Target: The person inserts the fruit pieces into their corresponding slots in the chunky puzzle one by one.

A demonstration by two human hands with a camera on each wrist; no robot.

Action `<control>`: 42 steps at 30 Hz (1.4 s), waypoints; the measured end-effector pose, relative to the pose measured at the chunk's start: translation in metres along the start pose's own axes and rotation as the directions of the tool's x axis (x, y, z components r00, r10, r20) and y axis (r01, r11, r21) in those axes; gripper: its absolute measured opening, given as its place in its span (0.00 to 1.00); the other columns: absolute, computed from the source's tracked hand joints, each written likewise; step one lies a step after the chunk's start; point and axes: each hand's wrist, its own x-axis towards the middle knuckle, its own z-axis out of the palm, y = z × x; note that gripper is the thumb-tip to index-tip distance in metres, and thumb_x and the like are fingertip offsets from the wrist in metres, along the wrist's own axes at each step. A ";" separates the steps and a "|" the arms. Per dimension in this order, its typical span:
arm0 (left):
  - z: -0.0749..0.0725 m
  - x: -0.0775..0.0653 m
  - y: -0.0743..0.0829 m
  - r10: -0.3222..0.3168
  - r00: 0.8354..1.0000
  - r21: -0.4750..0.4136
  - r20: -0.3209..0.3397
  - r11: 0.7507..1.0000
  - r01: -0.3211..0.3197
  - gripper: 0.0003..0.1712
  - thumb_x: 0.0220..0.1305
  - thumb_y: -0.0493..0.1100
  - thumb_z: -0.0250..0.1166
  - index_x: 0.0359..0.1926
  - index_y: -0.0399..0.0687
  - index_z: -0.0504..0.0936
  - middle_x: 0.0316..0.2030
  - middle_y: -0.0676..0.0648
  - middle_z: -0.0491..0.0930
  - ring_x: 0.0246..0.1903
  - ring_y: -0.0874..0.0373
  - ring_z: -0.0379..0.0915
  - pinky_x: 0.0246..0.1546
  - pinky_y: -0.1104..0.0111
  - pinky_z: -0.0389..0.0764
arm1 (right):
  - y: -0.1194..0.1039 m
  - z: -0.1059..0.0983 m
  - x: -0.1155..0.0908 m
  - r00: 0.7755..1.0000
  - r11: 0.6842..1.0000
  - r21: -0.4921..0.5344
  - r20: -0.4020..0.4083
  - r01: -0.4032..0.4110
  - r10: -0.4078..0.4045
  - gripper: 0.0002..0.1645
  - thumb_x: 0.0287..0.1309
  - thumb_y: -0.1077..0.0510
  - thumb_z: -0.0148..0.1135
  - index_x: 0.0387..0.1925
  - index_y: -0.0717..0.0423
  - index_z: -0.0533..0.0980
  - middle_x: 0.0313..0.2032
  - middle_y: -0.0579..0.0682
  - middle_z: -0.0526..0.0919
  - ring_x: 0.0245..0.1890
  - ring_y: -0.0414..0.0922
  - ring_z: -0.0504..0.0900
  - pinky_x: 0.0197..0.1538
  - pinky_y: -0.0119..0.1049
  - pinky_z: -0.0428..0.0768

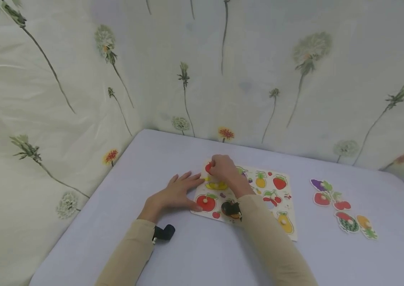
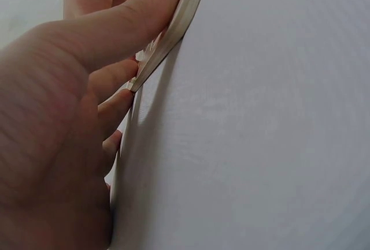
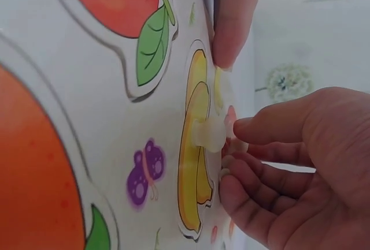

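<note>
A white fruit puzzle board point(image 1: 289, 210) with knobbed pieces lies on the table. My right hand point(image 1: 225, 169) is over its upper left part, finger and thumb pinching the knob of a red fruit piece point(image 1: 208, 167), mostly hidden by the fingers. Just in front of those fingers sits a banana piece point(image 3: 195, 152) with a white knob. My left hand point(image 1: 177, 194) is spread at the board's left side, its thumb on the lower left corner and its fingertips along the edge. A red round fruit piece point(image 1: 206, 203) sits in the board near that thumb.
To the right of the board lie several loose pieces: an eggplant point(image 1: 318, 184), a red fruit point(image 1: 321, 199), cherries point(image 1: 342, 205), a watermelon point(image 1: 347, 222) and an orange piece with green leaves point(image 1: 366, 226). A flower-printed curtain point(image 1: 202, 79) hangs behind the white table point(image 1: 173, 151).
</note>
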 end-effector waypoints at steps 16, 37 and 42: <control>0.001 -0.001 0.002 -0.005 1.000 -0.002 0.001 1.000 0.005 0.54 0.48 0.69 0.71 0.75 0.70 0.58 0.78 0.59 0.52 0.80 0.54 0.36 0.78 0.44 0.35 | 0.012 -0.006 -0.011 0.998 0.999 -0.006 -0.039 0.041 -0.041 0.10 0.64 0.55 0.61 0.45 0.52 0.79 0.43 0.51 0.83 0.35 0.47 0.78 0.36 0.34 0.77; 0.003 -0.002 0.006 -0.021 1.000 -0.021 -0.003 1.000 0.021 0.54 0.48 0.67 0.72 0.75 0.70 0.59 0.78 0.60 0.51 0.80 0.54 0.33 0.78 0.45 0.35 | 0.047 -0.019 -0.027 0.996 0.999 -0.003 -0.087 0.035 -0.035 0.15 0.65 0.52 0.59 0.51 0.51 0.78 0.46 0.53 0.82 0.41 0.50 0.78 0.42 0.40 0.79; 0.003 -0.001 0.004 -0.024 1.000 -0.021 -0.001 1.000 0.024 0.54 0.48 0.67 0.72 0.75 0.71 0.58 0.78 0.60 0.51 0.80 0.55 0.33 0.78 0.46 0.35 | 0.060 -0.022 -0.029 0.995 1.000 -0.001 -0.096 0.015 -0.015 0.15 0.64 0.54 0.60 0.51 0.53 0.79 0.45 0.54 0.83 0.38 0.49 0.78 0.37 0.37 0.78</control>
